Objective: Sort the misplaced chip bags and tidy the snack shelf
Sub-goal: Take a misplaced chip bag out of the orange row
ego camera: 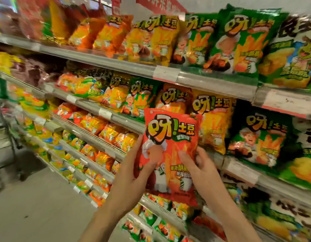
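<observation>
A red chip bag (170,135) hangs upright in front of the middle shelf, held by both hands. My left hand (133,173) grips its left edge, thumb across the bag's front. My right hand (197,169) holds its right side, thumb pressed on the front. Behind the bag stand an orange bag (174,97) and a yellow bag (212,119) on the middle shelf. A green bag (259,138) stands to their right. The shelf above carries orange bags (107,35), yellow bags (156,41) and green bags (238,41).
Grey shelf rails with price labels (166,74) run diagonally from upper left to lower right. Lower shelves (92,145) hold several smaller mixed bags. Grey floor (37,206) lies at the lower left, with a metal cart frame (4,137) at the left edge.
</observation>
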Motion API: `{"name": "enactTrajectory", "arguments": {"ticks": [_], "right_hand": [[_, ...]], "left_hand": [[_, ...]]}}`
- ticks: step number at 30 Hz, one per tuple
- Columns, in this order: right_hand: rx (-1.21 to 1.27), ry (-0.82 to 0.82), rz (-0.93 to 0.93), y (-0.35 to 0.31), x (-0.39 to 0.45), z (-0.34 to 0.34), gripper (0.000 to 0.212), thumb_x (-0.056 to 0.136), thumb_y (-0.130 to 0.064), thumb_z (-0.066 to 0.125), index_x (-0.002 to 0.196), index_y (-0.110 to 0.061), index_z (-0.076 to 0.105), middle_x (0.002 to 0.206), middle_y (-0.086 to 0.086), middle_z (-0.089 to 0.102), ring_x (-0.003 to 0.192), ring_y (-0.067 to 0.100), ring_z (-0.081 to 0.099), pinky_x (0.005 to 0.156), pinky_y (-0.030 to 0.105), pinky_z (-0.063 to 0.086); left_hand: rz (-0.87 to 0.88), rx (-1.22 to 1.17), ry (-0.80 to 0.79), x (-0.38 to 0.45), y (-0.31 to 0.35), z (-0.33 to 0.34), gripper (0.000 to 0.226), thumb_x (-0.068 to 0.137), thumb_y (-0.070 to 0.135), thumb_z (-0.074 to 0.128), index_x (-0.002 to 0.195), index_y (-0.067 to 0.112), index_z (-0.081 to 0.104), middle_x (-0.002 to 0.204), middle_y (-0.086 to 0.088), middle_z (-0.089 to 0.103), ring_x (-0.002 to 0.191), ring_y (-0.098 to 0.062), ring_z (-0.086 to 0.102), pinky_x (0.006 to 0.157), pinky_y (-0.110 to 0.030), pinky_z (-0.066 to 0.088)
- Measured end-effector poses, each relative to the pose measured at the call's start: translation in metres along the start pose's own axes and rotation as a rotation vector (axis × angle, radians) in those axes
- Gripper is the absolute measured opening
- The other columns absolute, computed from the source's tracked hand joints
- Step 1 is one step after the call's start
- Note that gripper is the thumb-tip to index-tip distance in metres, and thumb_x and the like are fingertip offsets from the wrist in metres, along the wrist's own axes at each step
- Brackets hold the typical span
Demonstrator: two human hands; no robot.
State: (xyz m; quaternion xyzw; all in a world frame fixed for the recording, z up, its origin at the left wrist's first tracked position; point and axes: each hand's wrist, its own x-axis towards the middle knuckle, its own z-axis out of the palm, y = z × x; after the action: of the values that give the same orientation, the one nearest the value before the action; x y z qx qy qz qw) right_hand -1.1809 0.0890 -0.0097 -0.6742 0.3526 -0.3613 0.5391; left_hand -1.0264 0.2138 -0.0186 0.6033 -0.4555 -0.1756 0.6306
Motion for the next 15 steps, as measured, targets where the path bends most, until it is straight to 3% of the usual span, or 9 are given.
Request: {"name": "enactTrajectory", "arguments": {"ticks": [2,5,8,11,13,15], "right_hand": [[0.044,-0.021,0.003,0.000,0.018,0.046,0.069,0.064,-0.085,0.072,0.126,-0.059,0.053,0.137,-0.013,0.063,0.133,0.016,0.056,0.107,0.050,0.048],[0.082,-0.070,-0.012,-0.008,0.038,0.110,0.048,0.069,-0.079,0.073,0.112,-0.064,0.059,0.130,-0.015,0.067,0.126,0.013,0.060,0.106,0.048,0.050],[0.083,-0.124,-0.029,-0.011,0.064,0.166,0.053,0.071,-0.077,0.072,0.117,-0.053,0.061,0.126,-0.014,0.071,0.128,0.019,0.060,0.108,0.051,0.047],[0.076,-0.149,-0.047,-0.007,0.095,0.215,0.069,0.068,-0.082,0.072,0.127,-0.051,0.057,0.131,-0.014,0.067,0.132,0.019,0.057,0.110,0.053,0.044],[0.087,-0.167,-0.041,-0.004,0.117,0.245,0.076,0.066,-0.082,0.073,0.132,-0.050,0.054,0.134,-0.013,0.066,0.132,0.018,0.057,0.109,0.053,0.045],[0.101,-0.214,-0.049,-0.003,0.140,0.274,0.066,0.069,-0.081,0.072,0.125,-0.050,0.057,0.128,-0.015,0.069,0.128,0.016,0.061,0.107,0.052,0.047]], "left_hand": [[0.007,0.006,0.025,0.012,-0.015,-0.043,0.061,0.090,0.062,0.060,0.139,0.071,0.026,0.137,0.056,0.033,0.129,0.026,0.035,0.096,-0.006,0.037],[-0.005,0.038,0.094,0.027,-0.033,-0.100,0.071,0.085,0.067,0.061,0.146,0.064,0.026,0.141,0.047,0.038,0.123,0.023,0.043,0.095,-0.011,0.040],[-0.003,0.074,0.160,0.046,-0.050,-0.149,0.068,0.091,0.056,0.065,0.148,0.059,0.028,0.142,0.046,0.038,0.123,0.028,0.038,0.095,-0.007,0.035],[-0.024,0.084,0.205,0.067,-0.068,-0.189,0.067,0.092,0.047,0.065,0.150,0.053,0.032,0.146,0.037,0.041,0.123,0.025,0.042,0.098,-0.009,0.035],[-0.028,0.075,0.239,0.083,-0.081,-0.212,0.066,0.091,0.041,0.066,0.149,0.047,0.036,0.143,0.038,0.045,0.118,0.025,0.046,0.094,-0.003,0.037],[-0.036,0.077,0.259,0.101,-0.093,-0.235,0.066,0.089,0.042,0.066,0.148,0.046,0.038,0.137,0.045,0.045,0.124,0.026,0.041,0.091,0.003,0.035]]}}
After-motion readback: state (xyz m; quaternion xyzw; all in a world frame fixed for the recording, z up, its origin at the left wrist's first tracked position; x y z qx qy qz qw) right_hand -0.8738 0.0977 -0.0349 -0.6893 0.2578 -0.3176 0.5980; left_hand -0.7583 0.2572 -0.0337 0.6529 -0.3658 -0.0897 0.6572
